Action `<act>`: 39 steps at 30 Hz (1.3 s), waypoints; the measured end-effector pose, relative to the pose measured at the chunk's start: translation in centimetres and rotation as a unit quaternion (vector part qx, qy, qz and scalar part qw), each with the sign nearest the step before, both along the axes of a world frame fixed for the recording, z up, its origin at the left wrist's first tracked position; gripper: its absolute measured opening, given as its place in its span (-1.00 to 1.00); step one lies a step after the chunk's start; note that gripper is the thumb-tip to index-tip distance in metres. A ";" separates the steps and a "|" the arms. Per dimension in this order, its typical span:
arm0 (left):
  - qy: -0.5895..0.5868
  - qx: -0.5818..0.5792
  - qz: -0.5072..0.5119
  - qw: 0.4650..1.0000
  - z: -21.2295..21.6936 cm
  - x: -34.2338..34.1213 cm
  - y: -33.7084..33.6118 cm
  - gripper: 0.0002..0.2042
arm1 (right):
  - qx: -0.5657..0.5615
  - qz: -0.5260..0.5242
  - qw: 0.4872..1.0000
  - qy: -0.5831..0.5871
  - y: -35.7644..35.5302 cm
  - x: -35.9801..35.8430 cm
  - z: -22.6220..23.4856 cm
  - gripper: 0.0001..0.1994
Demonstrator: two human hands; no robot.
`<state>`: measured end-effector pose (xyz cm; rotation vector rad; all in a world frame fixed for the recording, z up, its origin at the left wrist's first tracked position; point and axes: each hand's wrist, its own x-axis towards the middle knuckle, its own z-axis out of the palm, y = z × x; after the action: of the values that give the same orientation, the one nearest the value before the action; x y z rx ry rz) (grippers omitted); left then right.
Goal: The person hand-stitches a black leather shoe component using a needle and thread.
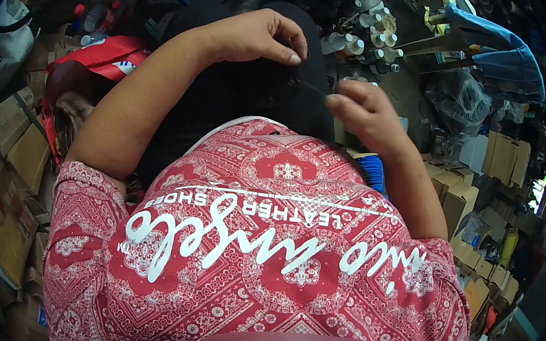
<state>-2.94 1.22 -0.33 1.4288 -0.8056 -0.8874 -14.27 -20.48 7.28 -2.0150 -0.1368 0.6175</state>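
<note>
My left hand (pixel 261 38) is over my dark-covered lap (pixel 227 98), its thumb and fingertips pinched together. What they hold, if anything, is lost against the black cloth. To the right and a little nearer, my right hand (pixel 370 114) is closed in a pinch, slightly smeared by motion. A thin dark strand (pixel 311 87), faint against the cloth, runs from its fingertips toward the area below my left thumb. Its other end is hidden in the dark.
Several white-capped plastic bottles (pixel 370 30) stand beyond my right hand. A blue cloth (pixel 511 59) hangs at the far right above a clear plastic bag (pixel 459 104). Cardboard boxes (pixel 452 191) line the right side. To the left are a red bag (pixel 107 57) and more cardboard (pixel 25 156).
</note>
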 end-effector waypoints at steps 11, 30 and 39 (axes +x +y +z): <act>0.016 0.035 -0.024 0.999 0.7 0.9 0.8 -0.72 | -0.068 -0.004 0.990 -0.125 0.4 0.2 1.2 -0.86; 0.002 0.044 -0.024 0.999 -0.1 1.3 0.0 -0.73 | -0.207 -0.001 0.954 -0.218 1.8 0.4 -0.4 -0.78; 0.013 0.049 -0.033 0.998 -0.1 1.1 -0.2 -0.73 | -0.317 0.081 0.881 -0.342 2.0 -0.4 -0.9 -0.78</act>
<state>-1.80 1.05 -0.47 1.4806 -0.8033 -1.0057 -14.70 -18.45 6.36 -2.8180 -0.5945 -0.0073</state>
